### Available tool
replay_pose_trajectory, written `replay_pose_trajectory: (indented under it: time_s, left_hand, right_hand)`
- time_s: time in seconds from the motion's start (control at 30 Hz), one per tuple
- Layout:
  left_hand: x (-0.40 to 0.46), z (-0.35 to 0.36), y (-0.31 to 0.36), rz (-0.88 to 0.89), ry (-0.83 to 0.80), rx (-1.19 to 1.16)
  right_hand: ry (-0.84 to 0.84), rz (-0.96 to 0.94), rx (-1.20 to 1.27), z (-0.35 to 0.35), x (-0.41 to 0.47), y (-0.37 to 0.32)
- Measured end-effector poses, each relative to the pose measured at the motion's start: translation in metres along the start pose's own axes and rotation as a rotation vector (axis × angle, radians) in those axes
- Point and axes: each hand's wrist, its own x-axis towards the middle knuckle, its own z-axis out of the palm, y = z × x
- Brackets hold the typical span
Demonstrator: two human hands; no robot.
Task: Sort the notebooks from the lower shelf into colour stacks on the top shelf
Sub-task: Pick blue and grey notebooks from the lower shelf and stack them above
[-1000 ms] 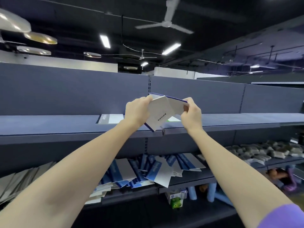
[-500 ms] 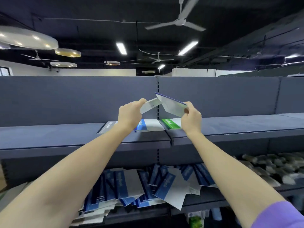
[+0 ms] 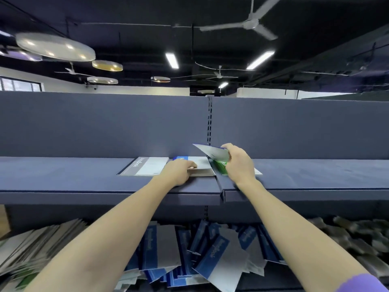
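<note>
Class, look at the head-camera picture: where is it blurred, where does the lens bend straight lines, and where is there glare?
Head view: motion blur smears the lower-shelf notebooks; the ceiling fan looks smeared too; wide-angle distortion bows the top shelf edge; ceiling tube lights glare white.

Purple sleeve (image 3: pixel 362 284), R arm; forearms bare

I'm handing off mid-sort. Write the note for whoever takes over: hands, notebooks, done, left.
Left hand: gripping the near edge of the blue stack on the top shelf, setting a notebook on it.
Right hand: holding a tilted notebook, colour not visible, above the green stack.
Done: three colour spots started on the top shelf, with the grey notebook furthest left, then blue, then green.
Left: place the held notebook by its colour, then keep sorting the pile of notebooks on the lower shelf; those in view are mostly blue.
</note>
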Motion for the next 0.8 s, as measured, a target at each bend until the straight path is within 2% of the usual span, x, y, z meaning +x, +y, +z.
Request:
replay_pose_trajectory:
  time_s: [0.17,0.33,0.4,0.47,0.53,0.6,0.7,0.8]
  left_hand:
    - [0.001,0.003,-0.010,0.036,0.005,-0.206]
    - [0.002,0.001,-0.010,0.020,-0.004,-0.284]
    - [0.002,0.001,-0.013,-0.056,0.068,-0.357]
    - [0.001,-0.003,-0.015,-0.184,0.225,-0.426]
    - [-0.001,-0.007,-0.019,-0.321,0.424,-0.514]
    - [-0.004,-0.012,-0.023,-0.427,0.526,-0.616]
    - [-0.005,-0.012,-0.025,-0.447,0.515,-0.705]
    - [-0.004,-0.011,-0.022,-0.405,0.490,-0.688]
  right_hand:
    - [-0.013,-0.011,0.000,0.012,0.008,-0.003]
    - [-0.024,-0.062,-0.005,0.019,0.014,-0.012]
    - [-0.026,-0.098,0.001,0.024,0.015,-0.018]
    - [-0.049,-0.129,-0.014,0.031,0.016,-0.025]
    - [-0.115,-0.135,-0.047,0.039,0.017,-0.032]
    - [-0.211,-0.140,-0.089,0.047,0.014,-0.040]
    - [-0.343,-0.164,-0.101,0.058,0.005,-0.051]
    - [-0.499,-0.171,-0.116,0.068,0.001,-0.056]
